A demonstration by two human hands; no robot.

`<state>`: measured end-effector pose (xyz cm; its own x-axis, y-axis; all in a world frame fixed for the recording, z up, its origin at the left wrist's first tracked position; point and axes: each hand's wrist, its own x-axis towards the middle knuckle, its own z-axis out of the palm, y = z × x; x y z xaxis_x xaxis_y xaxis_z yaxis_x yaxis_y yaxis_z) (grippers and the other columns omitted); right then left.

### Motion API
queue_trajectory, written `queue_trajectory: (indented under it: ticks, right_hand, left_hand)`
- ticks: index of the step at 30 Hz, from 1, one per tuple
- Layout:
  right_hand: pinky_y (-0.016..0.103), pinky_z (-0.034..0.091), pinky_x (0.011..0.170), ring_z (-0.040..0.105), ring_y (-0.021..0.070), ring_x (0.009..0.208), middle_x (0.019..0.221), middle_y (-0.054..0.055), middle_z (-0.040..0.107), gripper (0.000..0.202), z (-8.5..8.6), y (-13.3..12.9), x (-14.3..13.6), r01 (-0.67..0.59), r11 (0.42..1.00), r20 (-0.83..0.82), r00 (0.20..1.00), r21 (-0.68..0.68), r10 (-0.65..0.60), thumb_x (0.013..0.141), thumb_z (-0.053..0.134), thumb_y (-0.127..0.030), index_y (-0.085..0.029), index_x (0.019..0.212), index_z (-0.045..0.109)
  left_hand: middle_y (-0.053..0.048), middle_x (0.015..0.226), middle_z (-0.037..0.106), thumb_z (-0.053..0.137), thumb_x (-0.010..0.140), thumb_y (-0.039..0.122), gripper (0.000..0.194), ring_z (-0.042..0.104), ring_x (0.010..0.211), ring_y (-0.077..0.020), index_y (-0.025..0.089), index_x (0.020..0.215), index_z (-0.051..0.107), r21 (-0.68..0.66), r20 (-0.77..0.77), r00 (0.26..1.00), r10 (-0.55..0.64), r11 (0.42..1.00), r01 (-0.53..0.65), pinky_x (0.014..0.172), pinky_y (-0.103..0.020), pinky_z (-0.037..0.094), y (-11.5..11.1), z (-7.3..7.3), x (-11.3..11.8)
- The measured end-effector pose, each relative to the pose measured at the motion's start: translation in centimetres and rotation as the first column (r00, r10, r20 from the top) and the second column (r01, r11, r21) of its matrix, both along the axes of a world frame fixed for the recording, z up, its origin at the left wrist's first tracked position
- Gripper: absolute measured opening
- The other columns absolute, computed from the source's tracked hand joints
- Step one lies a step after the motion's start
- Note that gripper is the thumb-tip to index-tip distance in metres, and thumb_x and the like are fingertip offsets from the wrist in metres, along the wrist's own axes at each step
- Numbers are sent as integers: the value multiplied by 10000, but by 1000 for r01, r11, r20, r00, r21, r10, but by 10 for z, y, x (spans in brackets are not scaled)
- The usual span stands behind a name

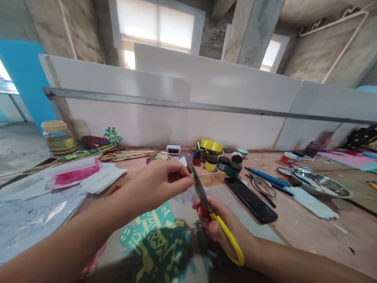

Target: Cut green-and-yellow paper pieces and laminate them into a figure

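My right hand [216, 224] is wrapped round the yellow-handled scissors [224, 232], whose dark blades point up and away from me. Between the thumb and fingers of my left hand [163, 179] is a small yellowish piece [193, 177], pinched close to the blade tips. The piece is mostly covered by my fingers, so its material cannot be made out. Beneath both hands lies a green and yellow patterned cutout [156, 241], partly in shadow.
A black phone [250, 200] lies to the right, near several paint jars [233, 170]. Farther right are a blue pen-like tool [266, 177] and a metal dish [338, 189]. Papers [32, 220] cover the left side, with a lidded glass jar [60, 143] behind. A white panel [176, 129] stands along the back.
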<state>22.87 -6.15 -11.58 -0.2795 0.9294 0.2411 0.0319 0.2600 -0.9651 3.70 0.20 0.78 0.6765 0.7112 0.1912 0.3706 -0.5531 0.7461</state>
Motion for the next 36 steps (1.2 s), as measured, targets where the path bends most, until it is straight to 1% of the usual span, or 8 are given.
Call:
queue_trajectory:
  ticks: [3,11,16,20,23,28,36]
  right_hand:
    - [203,279,485,315,102,609,793,-18,404,666,-1,0,0,15,1000,-29,999,5,-15,716,566,-788,-212,1048,529]
    - [192,259,457,340,114,633,794,-3,434,697,-6,2,0,52,997,-89,994,-60,-58,639,626,-798,-210,1008,564]
    - [192,267,455,320,100,606,793,-9,434,674,-5,2,0,52,998,-71,996,-45,-55,651,625,-788,-213,999,569]
    - [193,272,447,323,97,589,779,-15,432,645,-4,3,2,43,999,-37,998,-2,-43,697,593,-779,-220,1016,564]
    - [195,284,448,326,98,585,773,-16,431,638,-4,2,2,53,998,-19,998,16,-53,713,573,-781,-216,1011,561]
    - [190,283,442,328,93,580,768,-16,435,655,-4,2,1,65,998,-22,998,7,-65,695,593,-782,-199,991,562]
    - [188,269,431,327,84,557,752,-22,437,673,1,2,-1,75,997,-32,997,-32,-76,653,631,-787,-192,958,560]
  left_hand:
    - [21,680,590,568,859,362,221,515,642,-123,173,774,648,-4,-4,1000,3,1000,-3,569,-227,388,0,0,1]
    - [17,692,570,555,866,400,262,509,662,-131,170,764,630,-34,31,999,-21,999,22,592,-243,394,2,-7,2]
    - [20,688,569,562,862,384,249,507,660,-127,169,751,618,-34,37,999,-17,999,18,593,-247,394,3,-8,3]
    - [23,669,564,561,861,368,236,501,641,-120,168,758,634,-7,6,1000,1,1000,-1,570,-239,385,3,-6,3]
    - [20,685,590,559,864,369,234,519,651,-118,171,783,653,12,-2,1000,9,1000,-9,572,-230,393,3,-4,1]
    - [33,683,595,561,871,371,220,520,637,-103,189,793,656,69,7,1000,3,998,-3,556,-210,389,6,-5,-2]
    - [29,706,631,558,865,361,208,555,657,-111,197,785,658,109,-8,1000,25,994,-24,560,-212,396,6,-5,-2]
